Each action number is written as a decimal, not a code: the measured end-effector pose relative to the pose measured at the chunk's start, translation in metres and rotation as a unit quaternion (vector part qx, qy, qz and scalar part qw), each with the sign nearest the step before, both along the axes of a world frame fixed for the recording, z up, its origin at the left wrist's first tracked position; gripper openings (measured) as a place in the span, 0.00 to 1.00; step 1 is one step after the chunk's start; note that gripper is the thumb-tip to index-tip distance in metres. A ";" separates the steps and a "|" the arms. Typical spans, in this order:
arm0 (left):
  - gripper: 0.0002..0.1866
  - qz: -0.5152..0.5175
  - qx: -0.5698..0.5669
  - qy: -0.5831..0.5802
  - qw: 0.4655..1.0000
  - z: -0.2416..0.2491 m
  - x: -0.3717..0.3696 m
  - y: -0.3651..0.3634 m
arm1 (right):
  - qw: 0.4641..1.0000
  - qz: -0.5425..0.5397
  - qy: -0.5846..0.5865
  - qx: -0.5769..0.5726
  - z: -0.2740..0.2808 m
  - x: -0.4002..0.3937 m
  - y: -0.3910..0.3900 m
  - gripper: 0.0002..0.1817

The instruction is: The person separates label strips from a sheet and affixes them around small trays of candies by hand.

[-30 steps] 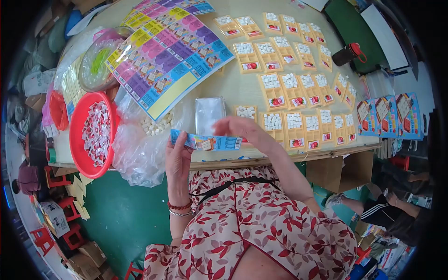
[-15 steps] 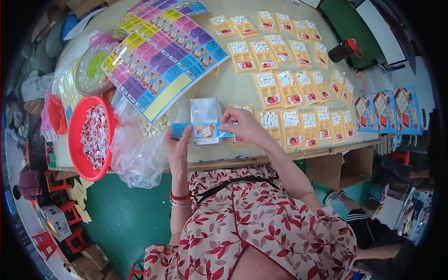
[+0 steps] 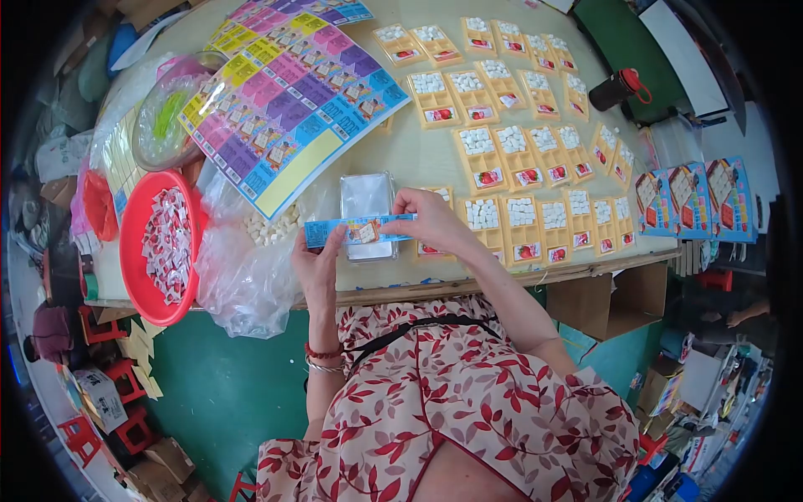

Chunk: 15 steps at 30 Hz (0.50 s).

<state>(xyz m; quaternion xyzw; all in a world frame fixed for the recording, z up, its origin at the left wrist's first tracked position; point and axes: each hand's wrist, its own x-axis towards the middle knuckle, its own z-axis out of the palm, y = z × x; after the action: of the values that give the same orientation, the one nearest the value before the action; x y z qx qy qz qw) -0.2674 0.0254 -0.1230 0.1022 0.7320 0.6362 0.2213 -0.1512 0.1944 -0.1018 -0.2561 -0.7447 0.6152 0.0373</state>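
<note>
A narrow blue printed card strip (image 3: pixel 363 231) is stretched between my two hands, just above the near part of the table. Its left end is pinched by my left hand (image 3: pixel 319 261), thumb on top. My right hand (image 3: pixel 427 222) grips the strip toward its right end. Beneath and behind the strip lies a stack of clear plastic sleeves (image 3: pixel 366 196). To the right, rows of yellow trays (image 3: pixel 515 161) hold white pieces and small red-printed packets. One tray is partly hidden behind my right hand.
At the left stand a red basin (image 3: pixel 127 251) of small packets and a clear plastic bag (image 3: pixel 242 284). Printed sheets (image 3: pixel 305 171) spread over the upper left. A dark bottle (image 3: pixel 615 90) and blue printed cards (image 3: pixel 687 201) are at the right; a cardboard box (image 3: pixel 606 305) sits below the table edge.
My right hand has shifted slightly left along the strip, and the strip tilts a little. The other person's leg and shoe at the lower right are gone; a hand shows at the far right.
</note>
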 end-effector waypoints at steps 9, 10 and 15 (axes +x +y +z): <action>0.13 0.009 -0.005 0.009 1.000 -0.002 -0.001 -0.002 | 0.998 -0.022 -0.013 0.049 -0.003 -0.005 -0.005 0.19; 0.13 0.010 -0.004 0.015 1.000 -0.002 -0.002 -0.002 | 0.998 -0.025 -0.024 0.046 0.000 -0.006 -0.005 0.20; 0.13 0.004 -0.018 0.017 1.000 -0.008 -0.001 -0.001 | 0.997 -0.022 -0.060 0.051 -0.006 -0.007 -0.003 0.23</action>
<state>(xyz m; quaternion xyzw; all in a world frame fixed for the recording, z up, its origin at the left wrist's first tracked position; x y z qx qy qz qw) -0.2685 0.0244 -0.1314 0.1061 0.7474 0.6218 0.2086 -0.1583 0.1916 -0.1075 -0.3067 -0.7700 0.5591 0.0196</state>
